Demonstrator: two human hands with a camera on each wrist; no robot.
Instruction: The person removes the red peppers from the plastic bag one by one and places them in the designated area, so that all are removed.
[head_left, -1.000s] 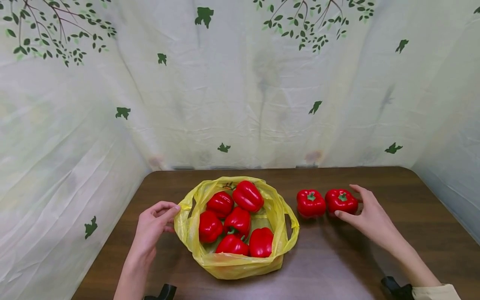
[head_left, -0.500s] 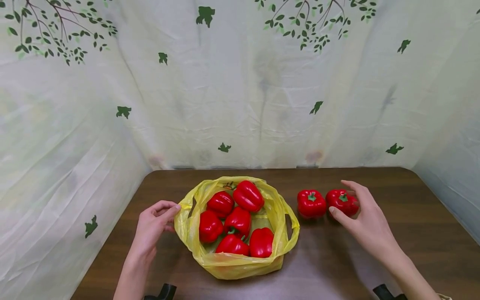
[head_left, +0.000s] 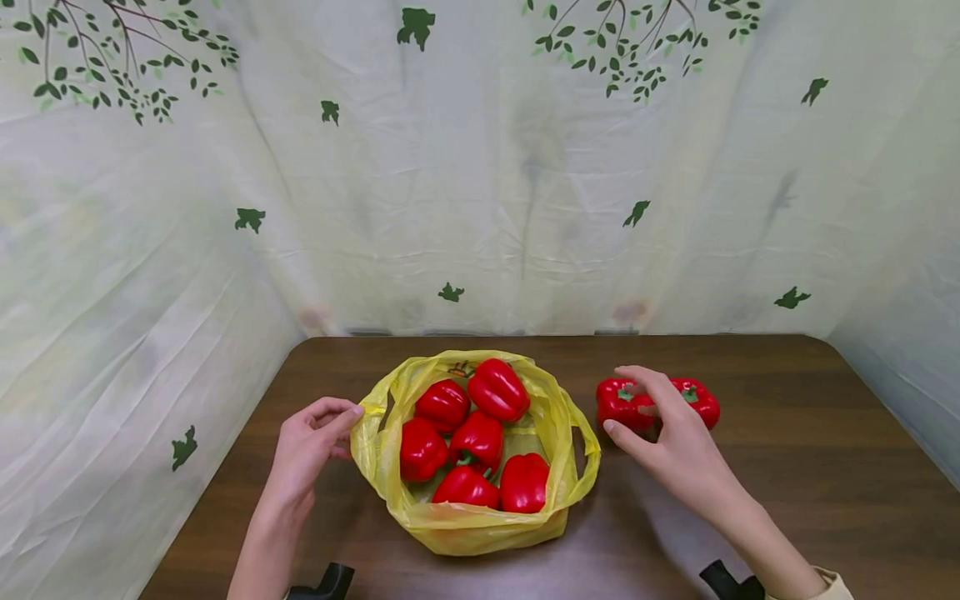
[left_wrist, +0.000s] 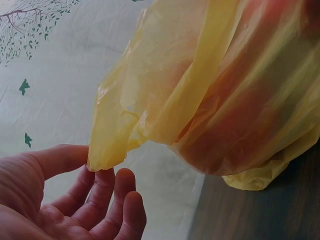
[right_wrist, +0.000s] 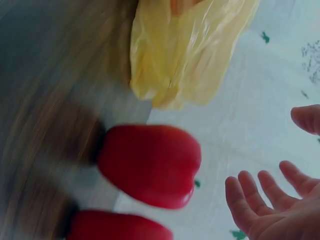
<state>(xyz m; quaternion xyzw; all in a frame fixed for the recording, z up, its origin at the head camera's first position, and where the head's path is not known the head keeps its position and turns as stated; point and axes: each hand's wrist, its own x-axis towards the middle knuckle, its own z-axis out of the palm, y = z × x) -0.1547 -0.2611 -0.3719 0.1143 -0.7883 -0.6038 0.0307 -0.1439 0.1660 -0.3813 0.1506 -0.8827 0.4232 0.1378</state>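
Backdrop (head_left: 487,167): pale cloth, printed with green leaves and branches, hung behind the table (head_left: 810,417), which has a dark wood-grain top.

Left hand (head_left: 302,450): thumb and forefinger pinching the left edge of the bag; remaining fingers loosely bent beneath, as the left wrist view shows. Black fitting (head_left: 324,583) below, at the lower edge of the head view.

Bag (head_left: 480,536), one: thin yellow plastic, standing on the table with its mouth spread upward, handle loop at the right side.

Peppers in the bag (head_left: 477,437), six: red, glossy, lying at various angles.

Nearer loose pepper (head_left: 621,408), one: red, on the table just right of the bag, green stem uppermost.

Right hand (head_left: 678,454): at the loose pair, thumb and fingers spread apart, gripping nothing.

Farther loose pepper (head_left: 701,404), one: red, green stem uppermost, just right of its fellow, partly hidden by the right hand.

Sleeve (head_left: 828,587): light cuff at the right wrist.
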